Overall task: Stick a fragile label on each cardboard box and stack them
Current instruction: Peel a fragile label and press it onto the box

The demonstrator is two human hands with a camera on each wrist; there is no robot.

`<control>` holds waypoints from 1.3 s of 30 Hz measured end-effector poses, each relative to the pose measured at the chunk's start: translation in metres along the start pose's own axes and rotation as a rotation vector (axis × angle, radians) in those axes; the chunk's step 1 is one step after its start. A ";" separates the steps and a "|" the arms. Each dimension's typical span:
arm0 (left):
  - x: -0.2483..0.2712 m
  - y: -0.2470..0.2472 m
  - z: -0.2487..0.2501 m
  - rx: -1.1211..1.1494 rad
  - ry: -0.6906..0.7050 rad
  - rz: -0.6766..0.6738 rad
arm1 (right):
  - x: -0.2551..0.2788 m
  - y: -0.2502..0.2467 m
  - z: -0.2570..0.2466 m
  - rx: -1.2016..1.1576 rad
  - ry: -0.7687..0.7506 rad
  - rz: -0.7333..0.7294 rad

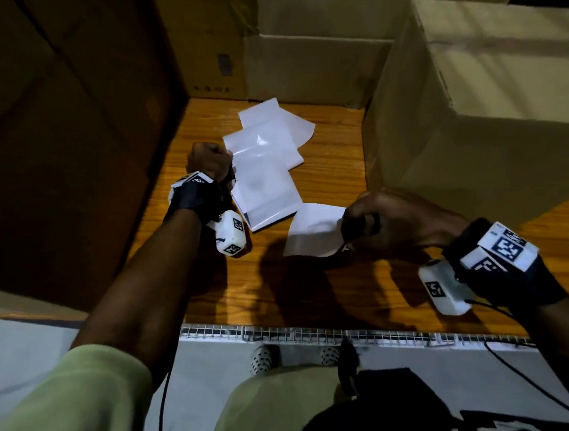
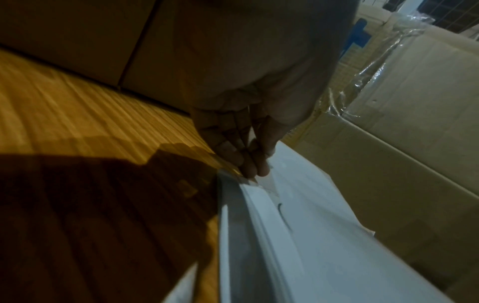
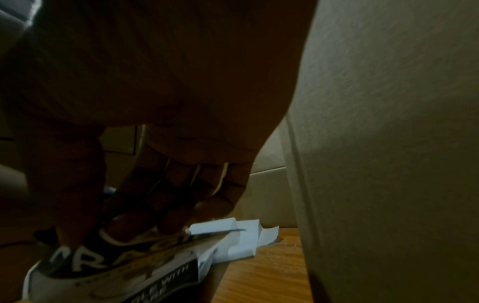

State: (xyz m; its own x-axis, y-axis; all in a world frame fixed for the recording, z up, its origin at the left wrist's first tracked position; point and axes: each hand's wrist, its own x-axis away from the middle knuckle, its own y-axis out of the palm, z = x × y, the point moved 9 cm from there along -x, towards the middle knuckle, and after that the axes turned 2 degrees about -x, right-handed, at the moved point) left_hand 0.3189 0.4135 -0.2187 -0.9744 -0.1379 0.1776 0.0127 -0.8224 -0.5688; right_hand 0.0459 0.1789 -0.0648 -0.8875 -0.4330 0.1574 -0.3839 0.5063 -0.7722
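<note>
The right hand [image 1: 393, 221] pinches a white rectangular fragile label [image 1: 313, 230] with black print between thumb and curled fingers [image 3: 145, 221], just above the orange-brown wooden table [image 1: 333, 163] and beside a tall pale cardboard box [image 1: 472, 102]. The left hand [image 1: 208, 160], fingers [image 2: 255, 164] bunched, grips the edge of a loose pile of white backing sheets [image 1: 268, 161] lying mid-table.

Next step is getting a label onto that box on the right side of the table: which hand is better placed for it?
Probably the right hand. It already pinches a fragile label and sits right beside the cardboard box. The left hand is across the table, pinching the edge of the white sheets.
</note>
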 end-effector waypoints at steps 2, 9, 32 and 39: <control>0.019 -0.010 0.017 -0.075 0.014 0.023 | 0.002 -0.012 -0.007 -0.079 0.000 0.030; 0.053 -0.035 0.054 -0.343 0.095 0.042 | 0.008 -0.049 -0.020 -0.298 0.008 0.152; 0.243 -0.042 0.177 -0.083 0.903 -0.397 | 0.018 -0.088 -0.049 -0.237 0.107 0.479; 0.240 -0.050 0.162 0.055 0.818 -0.369 | 0.089 -0.112 -0.028 -0.482 0.003 1.096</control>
State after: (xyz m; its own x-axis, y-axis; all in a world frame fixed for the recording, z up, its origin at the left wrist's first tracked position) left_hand 0.1204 0.3320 -0.0178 -0.7736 0.5591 -0.2981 -0.3423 -0.7647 -0.5460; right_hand 0.0030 0.1047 0.0531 -0.8025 0.4044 -0.4387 0.5216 0.8325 -0.1866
